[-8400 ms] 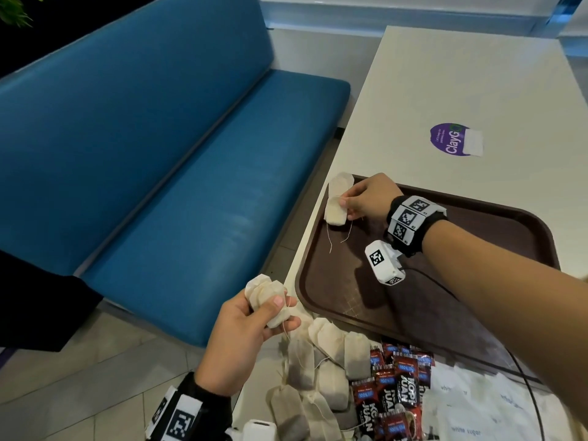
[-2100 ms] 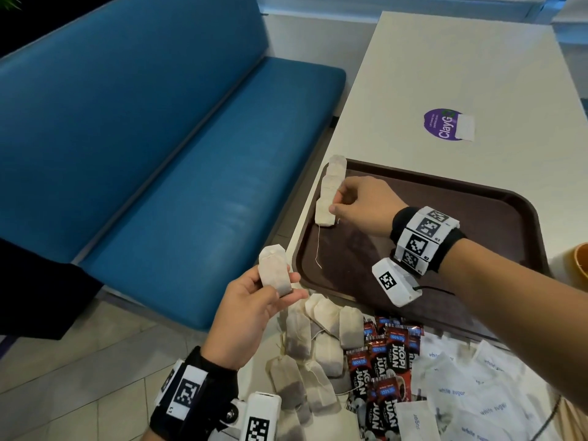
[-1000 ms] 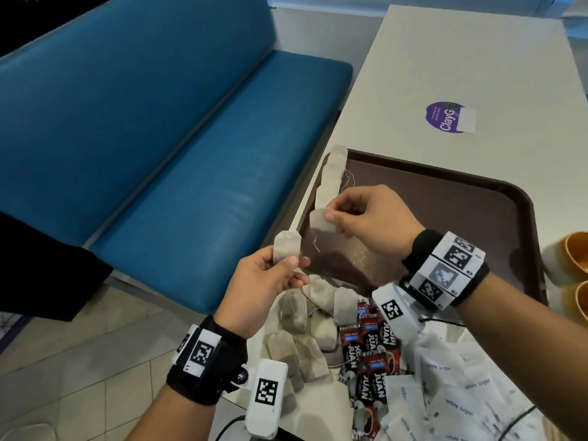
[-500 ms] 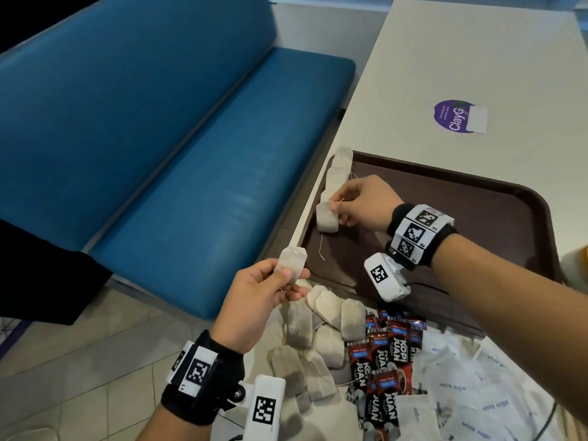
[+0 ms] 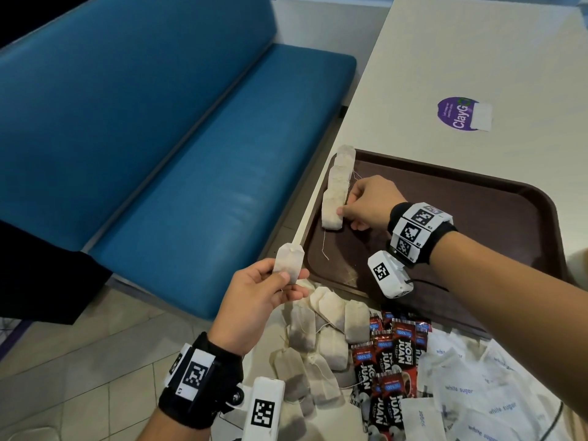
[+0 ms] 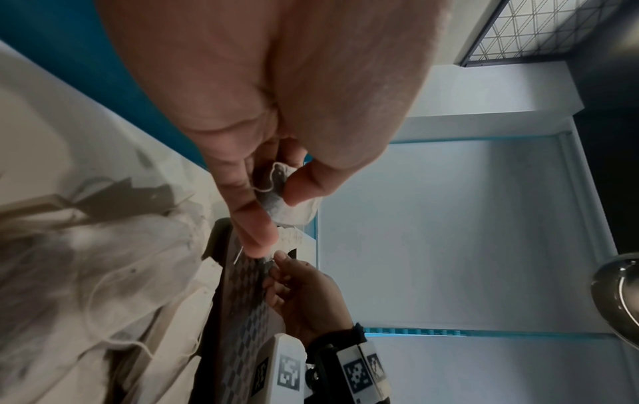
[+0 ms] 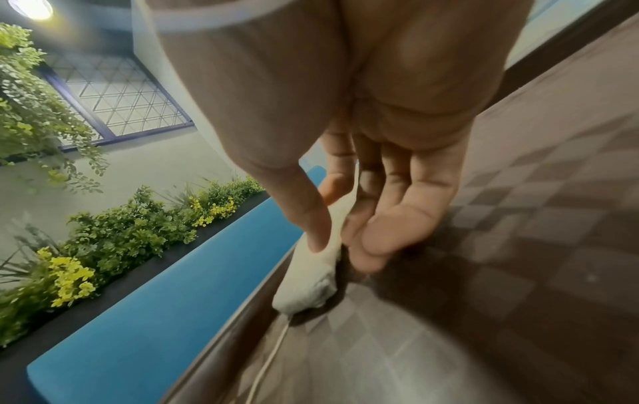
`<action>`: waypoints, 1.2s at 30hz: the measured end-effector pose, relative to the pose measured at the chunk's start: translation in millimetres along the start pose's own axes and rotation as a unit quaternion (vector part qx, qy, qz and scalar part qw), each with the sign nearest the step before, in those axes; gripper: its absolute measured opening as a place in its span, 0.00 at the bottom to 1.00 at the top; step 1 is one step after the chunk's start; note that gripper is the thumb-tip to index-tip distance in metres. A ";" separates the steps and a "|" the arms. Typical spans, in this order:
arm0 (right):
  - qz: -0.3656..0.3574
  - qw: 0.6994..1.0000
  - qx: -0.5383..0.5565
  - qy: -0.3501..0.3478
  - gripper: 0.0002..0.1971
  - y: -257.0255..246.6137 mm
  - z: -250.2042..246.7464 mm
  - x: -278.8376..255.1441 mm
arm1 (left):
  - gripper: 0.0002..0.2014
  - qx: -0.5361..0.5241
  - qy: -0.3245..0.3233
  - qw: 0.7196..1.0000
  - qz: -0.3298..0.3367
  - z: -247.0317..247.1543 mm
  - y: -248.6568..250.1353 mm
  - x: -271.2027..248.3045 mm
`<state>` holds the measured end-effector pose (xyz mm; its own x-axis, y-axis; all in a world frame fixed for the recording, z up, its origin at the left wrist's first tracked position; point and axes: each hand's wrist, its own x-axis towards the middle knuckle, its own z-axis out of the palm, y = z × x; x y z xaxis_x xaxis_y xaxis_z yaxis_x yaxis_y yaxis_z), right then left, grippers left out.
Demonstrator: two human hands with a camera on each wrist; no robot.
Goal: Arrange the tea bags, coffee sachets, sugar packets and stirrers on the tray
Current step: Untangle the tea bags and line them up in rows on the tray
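Observation:
A brown tray lies on the white table. Several tea bags lean in a row along its left rim. My right hand pinches the nearest tea bag of that row, which rests on the tray floor; the right wrist view shows this bag between the thumb and fingers of the right hand. My left hand holds another tea bag upright over the table's left edge, pinched between thumb and fingers. Loose tea bags, red coffee sachets and white sugar packets lie in front of the tray.
A blue padded bench runs along the table's left side, with tiled floor below. A purple round sticker sits on the table beyond the tray. The tray floor to the right of the tea-bag row is bare.
My right hand has set its tea bag down at the near end of the row on the tray. My left hand has kept its tea bag in about the same place.

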<state>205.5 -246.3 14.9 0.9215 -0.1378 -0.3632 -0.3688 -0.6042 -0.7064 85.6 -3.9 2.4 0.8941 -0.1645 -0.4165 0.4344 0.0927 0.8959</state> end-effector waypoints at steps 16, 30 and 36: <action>-0.009 0.998 0.013 -0.062 0.08 1.0 -1.9 -15.6 | 0.11 -0.011 0.005 1.000 -0.005 1.5 0.3 -4.4; -0.084 0.994 -0.063 -0.043 0.09 2.9 -9.6 -26.2 | 0.10 -0.042 0.010 0.999 0.004 4.7 2.8 -2.9; -0.172 0.982 -0.015 -0.082 0.12 -5.2 -10.3 -59.8 | 0.06 0.023 0.037 0.997 0.055 12.1 6.6 0.6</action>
<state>153.6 -243.0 46.6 0.9577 0.2058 -0.2014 -0.0333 -0.6156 -0.7873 87.7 -15.2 10.0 0.9427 -0.0821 -0.3234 0.3286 0.0604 0.9425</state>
